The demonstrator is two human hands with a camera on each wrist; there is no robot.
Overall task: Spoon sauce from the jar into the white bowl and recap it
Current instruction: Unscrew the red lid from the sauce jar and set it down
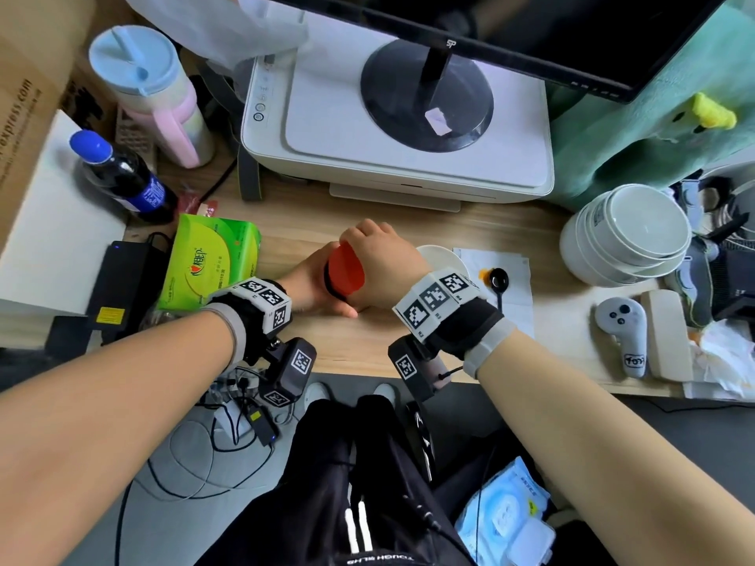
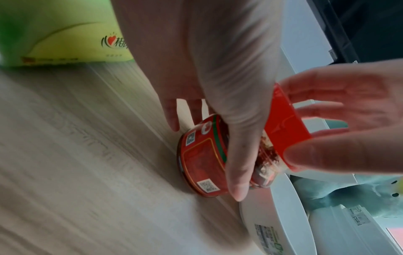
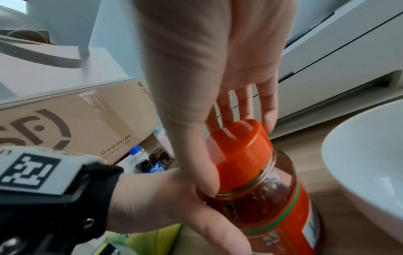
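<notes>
Desk, mid-task: a person's left hand point(image 1: 310, 283) wraps the sauce jar point(image 3: 270, 198) at its glass shoulder, thumb on the near side and fingers curled round the far side, pinning it upright on the wooden desk point(image 1: 408, 226). The right hand point(image 1: 380, 259) sits directly over the jar, palm down, thumb and fingers curled round the rim of the red lid point(image 1: 346, 268).

Key relation: lid is on the jar's mouth, w/ the jar's long axis running straight up into the right palm. Right hand is the nearer one to the cap; left is lower, on the body. In the left wrist view the lid looks slightly canted vs. the jar neck, but blur makes it hard to say if it is seated or cross-threaded. Whether it is coming off or going on can't be told for sure; the spoon looks used, so prob. recapping.

White bowl point(image 1: 439, 255) stands just beside the right hand, on its outer side, partly hidden by the wrist; the part seen in the right wrist view shows no sauce. Black spoon point(image 1: 498, 281) lies on a paper napkin point(image 1: 510, 271) further out past the bowl, w/ an orange smear by its head.

Right wrist is cocked down over the cap, forearm angled in from the near edge; left forearm comes in low from the other side.
</notes>
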